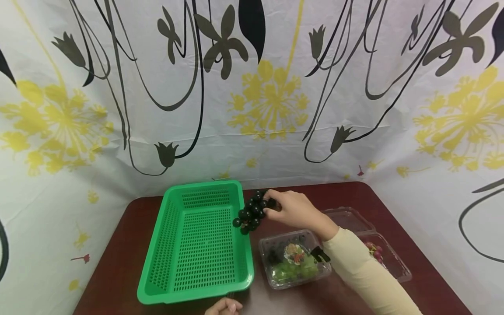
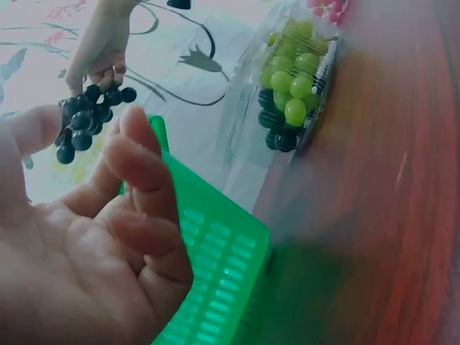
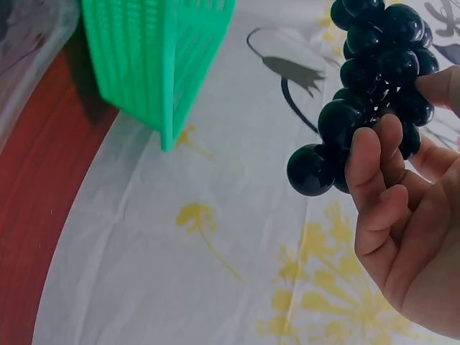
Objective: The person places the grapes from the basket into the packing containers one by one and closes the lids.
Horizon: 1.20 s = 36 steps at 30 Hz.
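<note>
A bunch of black grapes (image 1: 252,212) hangs from my right hand (image 1: 293,210), whose thumb and fingers pinch its upper end. The bunch is at the right rim of a green plastic basket (image 1: 247,262), with its lower grapes overlapping that rim in the head view. In the right wrist view the glossy dark grapes (image 3: 377,68) sit between thumb and curled fingers. My left hand (image 1: 224,307) is at the basket's near right corner. In the left wrist view that hand (image 2: 93,251) has loosely bent fingers and holds nothing.
Right of the basket stands a clear plastic box (image 1: 295,260) with green and dark grapes. Beyond my right forearm lies an opened clear container (image 1: 397,262) with red grapes (image 1: 374,251). A patterned cloth (image 1: 275,166) hangs behind the dark red table (image 1: 114,262).
</note>
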Each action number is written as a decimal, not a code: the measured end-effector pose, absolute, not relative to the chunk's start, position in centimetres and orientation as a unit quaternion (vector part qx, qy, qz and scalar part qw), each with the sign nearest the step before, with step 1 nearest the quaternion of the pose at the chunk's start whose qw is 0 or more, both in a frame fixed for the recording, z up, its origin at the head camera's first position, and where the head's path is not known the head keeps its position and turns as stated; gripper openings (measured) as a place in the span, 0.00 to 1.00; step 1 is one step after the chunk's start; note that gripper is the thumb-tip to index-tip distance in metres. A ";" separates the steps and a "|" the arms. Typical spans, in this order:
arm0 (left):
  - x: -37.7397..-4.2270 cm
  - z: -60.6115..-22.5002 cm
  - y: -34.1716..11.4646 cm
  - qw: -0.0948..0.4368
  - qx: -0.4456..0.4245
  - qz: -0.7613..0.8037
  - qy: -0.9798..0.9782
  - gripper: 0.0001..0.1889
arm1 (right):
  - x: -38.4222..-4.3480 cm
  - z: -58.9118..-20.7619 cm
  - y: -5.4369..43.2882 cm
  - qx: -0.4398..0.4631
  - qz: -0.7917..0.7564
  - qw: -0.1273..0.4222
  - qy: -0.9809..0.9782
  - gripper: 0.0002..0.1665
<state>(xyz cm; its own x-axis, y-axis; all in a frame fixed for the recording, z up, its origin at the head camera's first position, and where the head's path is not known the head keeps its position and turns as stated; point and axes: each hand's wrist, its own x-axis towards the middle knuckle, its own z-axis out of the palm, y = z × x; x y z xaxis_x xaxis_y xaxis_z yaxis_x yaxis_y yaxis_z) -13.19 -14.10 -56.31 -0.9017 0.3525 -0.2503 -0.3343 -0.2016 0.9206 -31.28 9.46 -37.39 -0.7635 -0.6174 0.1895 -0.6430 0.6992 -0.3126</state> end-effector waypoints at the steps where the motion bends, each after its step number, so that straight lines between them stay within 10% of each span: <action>1: -13.2 -56.1 -13.9 0.213 0.002 0.770 0.602 0.36 | -31.1 -37.4 10.0 0.337 0.183 0.036 -0.923 0.16; 36: -16.1 -53.5 -3.5 0.185 0.063 0.757 0.623 0.28 | -25.1 -43.2 27.0 0.114 0.268 0.026 -0.956 0.17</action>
